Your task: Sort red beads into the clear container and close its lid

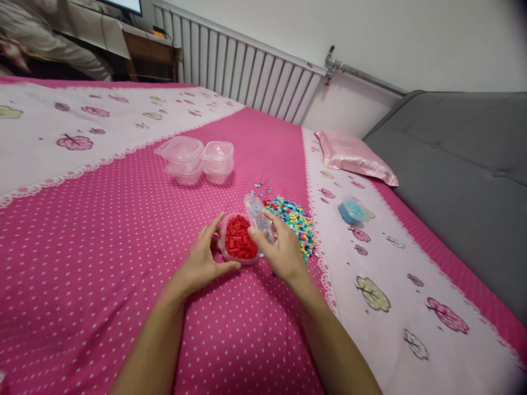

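From the head view, a small clear plastic tub (239, 238) packed with glossy red bricks sits on the pink polka-dot bedspread (102, 230), cupped by the left hand (202, 261), its fingers curled around the near rim. The right hand (280, 251) pinches a thin transparent lid (258, 215), tilted over the tub. Just beside it lies a multicoloured brick pile (293, 218). Farther back stand empty clear containers (196, 159), a satin pink pillow (353, 156), a ribbed white radiator (247, 74) and a grey sofa (461, 181).

Pink dotted bed (102, 219): red-bead tub (237, 239), bead pile (294, 219), 2 empty tubs (197, 159), pillow (354, 156).
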`<action>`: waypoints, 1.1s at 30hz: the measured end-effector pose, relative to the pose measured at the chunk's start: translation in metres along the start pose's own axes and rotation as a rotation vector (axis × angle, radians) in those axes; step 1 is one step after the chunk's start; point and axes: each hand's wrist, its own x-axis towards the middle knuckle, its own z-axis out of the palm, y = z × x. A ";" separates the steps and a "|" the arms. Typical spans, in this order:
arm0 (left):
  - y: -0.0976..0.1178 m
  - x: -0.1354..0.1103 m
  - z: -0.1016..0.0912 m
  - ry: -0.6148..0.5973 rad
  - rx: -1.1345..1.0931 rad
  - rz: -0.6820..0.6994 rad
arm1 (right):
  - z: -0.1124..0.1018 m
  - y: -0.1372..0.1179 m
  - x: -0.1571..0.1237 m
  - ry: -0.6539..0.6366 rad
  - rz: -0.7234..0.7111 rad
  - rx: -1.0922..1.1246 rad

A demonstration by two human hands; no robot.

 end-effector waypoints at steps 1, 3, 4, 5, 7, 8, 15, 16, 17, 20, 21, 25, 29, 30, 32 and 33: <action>0.000 0.000 -0.001 -0.002 0.013 -0.001 | -0.004 0.001 0.002 -0.015 0.041 0.169; -0.001 0.000 -0.003 -0.023 0.028 0.000 | -0.010 0.001 0.006 -0.075 0.156 0.579; 0.000 -0.001 -0.004 -0.044 0.025 0.002 | -0.013 0.000 0.007 -0.120 0.213 0.781; 0.001 -0.001 -0.005 -0.065 0.015 0.003 | -0.015 -0.001 0.008 -0.174 0.259 0.954; 0.002 -0.002 -0.007 -0.097 -0.019 -0.012 | -0.020 -0.003 0.008 -0.308 0.310 1.188; 0.003 -0.002 -0.008 -0.102 -0.045 -0.026 | -0.021 -0.004 0.008 -0.370 0.316 1.256; 0.003 -0.003 -0.011 0.006 -0.327 -0.044 | -0.010 -0.010 0.003 -0.519 0.370 1.322; 0.003 -0.003 -0.010 0.036 -0.322 -0.017 | -0.006 -0.011 0.001 -0.510 0.402 1.299; 0.004 -0.002 -0.009 0.056 -0.306 0.009 | -0.001 -0.012 0.000 -0.492 0.427 1.270; 0.006 0.000 -0.007 0.080 -0.235 0.044 | 0.011 -0.014 -0.006 -0.410 0.431 1.177; 0.006 0.001 -0.007 0.088 -0.208 0.046 | 0.015 -0.014 -0.007 -0.386 0.417 1.141; 0.009 0.002 -0.006 0.157 -0.084 0.067 | 0.021 -0.006 -0.007 -0.173 0.286 0.859; 0.014 0.000 -0.006 0.238 -0.047 0.034 | 0.013 0.000 -0.001 -0.071 0.128 0.553; 0.014 0.000 -0.006 0.243 -0.064 0.017 | 0.010 0.001 0.000 -0.094 0.127 0.516; 0.015 -0.001 -0.006 0.250 -0.120 -0.026 | 0.005 0.003 0.002 -0.124 0.151 0.490; 0.015 -0.002 -0.007 0.255 -0.149 -0.047 | 0.004 0.005 0.004 -0.127 0.164 0.489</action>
